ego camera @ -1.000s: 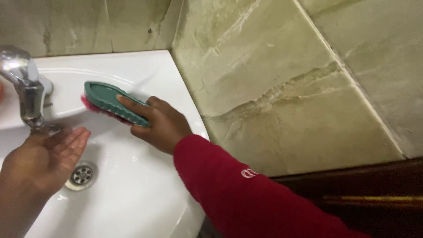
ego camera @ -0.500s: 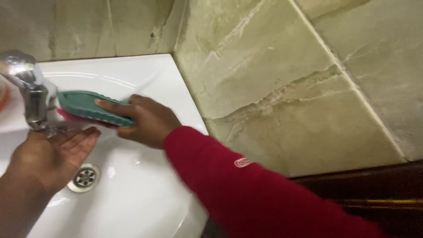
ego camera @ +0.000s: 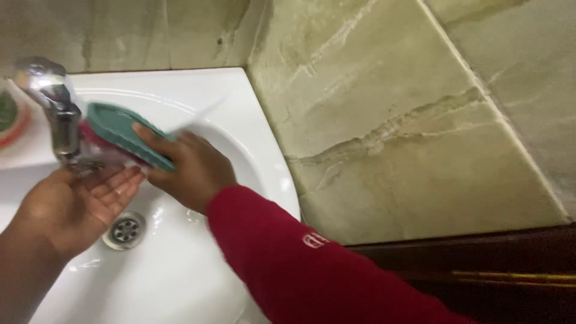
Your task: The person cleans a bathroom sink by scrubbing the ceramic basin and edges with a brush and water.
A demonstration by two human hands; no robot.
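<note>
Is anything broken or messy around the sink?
The greenish wall tiles beside the white sink look cracked and stained, with rough pale seams. The sink itself looks whole. The right hand holds a green brush by the tap.

A round red-and-green container (ego camera: 11, 120) sits beside the faucet (ego camera: 54, 108).

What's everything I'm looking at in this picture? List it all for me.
Scrub brush: one, green back with pink bristles, in the right hand beside the tap.
Tap: one, chrome, back left of the basin.
Basin: one, white, under both hands.
Drain: one, metal, basin bottom.
Wall tiles: several, greenish marble, behind and right.
Round object: one, red-rimmed, far left ledge, cut off.
Left hand: open palm up, under the tap.
Right hand: red sleeve, gripping the brush.
</note>
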